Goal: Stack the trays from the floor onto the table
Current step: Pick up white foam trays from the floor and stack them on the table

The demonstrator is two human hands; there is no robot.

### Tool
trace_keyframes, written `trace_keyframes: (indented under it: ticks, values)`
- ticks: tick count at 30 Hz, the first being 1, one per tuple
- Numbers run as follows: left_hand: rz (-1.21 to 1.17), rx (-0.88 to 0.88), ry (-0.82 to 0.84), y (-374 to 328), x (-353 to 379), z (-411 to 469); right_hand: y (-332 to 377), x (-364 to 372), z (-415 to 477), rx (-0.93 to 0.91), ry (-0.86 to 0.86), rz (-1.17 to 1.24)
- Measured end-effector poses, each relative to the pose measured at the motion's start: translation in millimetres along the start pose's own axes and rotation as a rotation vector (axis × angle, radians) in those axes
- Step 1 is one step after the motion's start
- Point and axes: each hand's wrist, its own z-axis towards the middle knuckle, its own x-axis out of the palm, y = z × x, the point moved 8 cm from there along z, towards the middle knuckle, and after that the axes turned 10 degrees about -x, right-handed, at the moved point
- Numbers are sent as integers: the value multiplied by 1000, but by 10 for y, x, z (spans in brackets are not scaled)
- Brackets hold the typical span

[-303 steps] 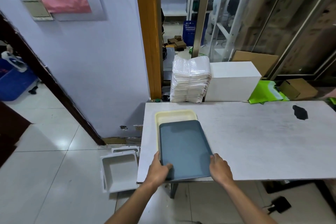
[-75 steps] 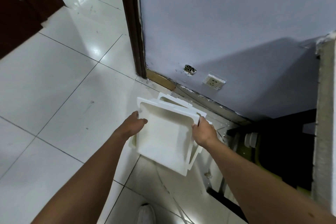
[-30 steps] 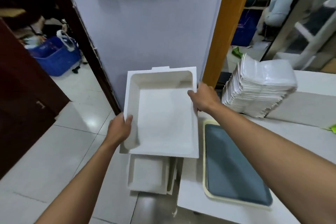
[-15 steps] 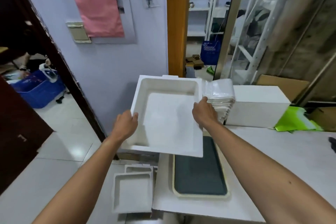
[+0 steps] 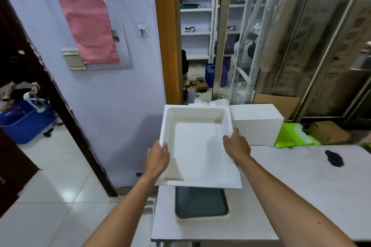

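Note:
I hold a deep white tray (image 5: 197,146) in the air, level, above the left end of the white table (image 5: 291,190). My left hand (image 5: 157,159) grips its left rim and my right hand (image 5: 236,145) grips its right rim. Below it on the table lies a dark blue-grey tray (image 5: 201,202) nested in a cream tray (image 5: 202,220); the white tray covers their far halves. A corner of another white tray (image 5: 150,205) shows on the floor left of the table, mostly hidden by my left arm.
A white box (image 5: 259,128) stands behind the held tray at the table's back edge, with green sheets (image 5: 291,135) and a cardboard box (image 5: 329,132) to its right. A black mark (image 5: 334,158) lies on the table's right part. A lilac wall and dark door frame (image 5: 66,114) stand left.
The white tray, lifted from the floor with both hands, has moved right and now hangs over the stacked trays on the table. The view has swung right toward the table.

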Motion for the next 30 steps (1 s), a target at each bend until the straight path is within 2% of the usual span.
trace_keyframes:
  ticks: [6, 11, 14, 20, 23, 26, 28, 30]
  values:
    - [56, 21, -45, -162, -20, -19, -303, 65, -211, 67, 11, 134]
    - [81, 14, -31, -220, -30, -14, -304, -6, -222, 45, 0, 123]
    - [35, -23, -4, -193, -51, -25, -225, -91, -140, -3, -5, 113]
    - [-131, -61, 172, -265, -193, 8, -6, -279, 38, -166, 42, -39]
    - [-266, -73, 168, -191, -346, 161, 160, -339, 125, -274, 77, -127]
    - [-381, -102, 87, -67, -571, 304, 317, -390, 209, -373, 119, -209]
    - [-286, -113, 8, -19, -721, 319, 418, -430, 224, -433, 146, -294]
    - [-86, -44, -37, -37, -789, 358, 489, -459, 236, -458, 161, -340]
